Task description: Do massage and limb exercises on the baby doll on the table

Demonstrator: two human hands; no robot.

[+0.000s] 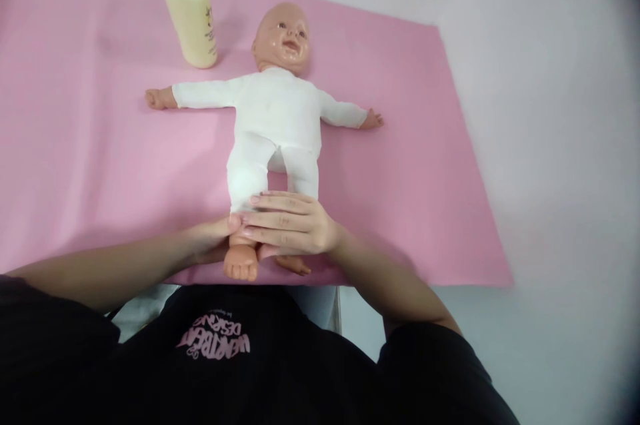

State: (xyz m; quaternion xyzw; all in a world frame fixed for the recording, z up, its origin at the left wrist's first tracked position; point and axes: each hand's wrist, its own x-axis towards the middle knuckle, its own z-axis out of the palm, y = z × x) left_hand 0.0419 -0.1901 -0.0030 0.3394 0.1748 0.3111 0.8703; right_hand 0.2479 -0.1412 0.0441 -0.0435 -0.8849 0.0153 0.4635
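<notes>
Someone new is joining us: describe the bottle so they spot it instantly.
Find the pink mat, then the white-clad doll lying on it. Beside the doll's head, at picture left, is the bottle: the only pale yellow thing there, with dark print.

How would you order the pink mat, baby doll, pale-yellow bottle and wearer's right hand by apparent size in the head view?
Pink mat
Baby doll
Pale-yellow bottle and right hand: too close to rank; the bottle's top is cut off.

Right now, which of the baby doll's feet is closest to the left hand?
The foot on the person's left, close by the left hand; the doll's other foot lies farther right.
</notes>
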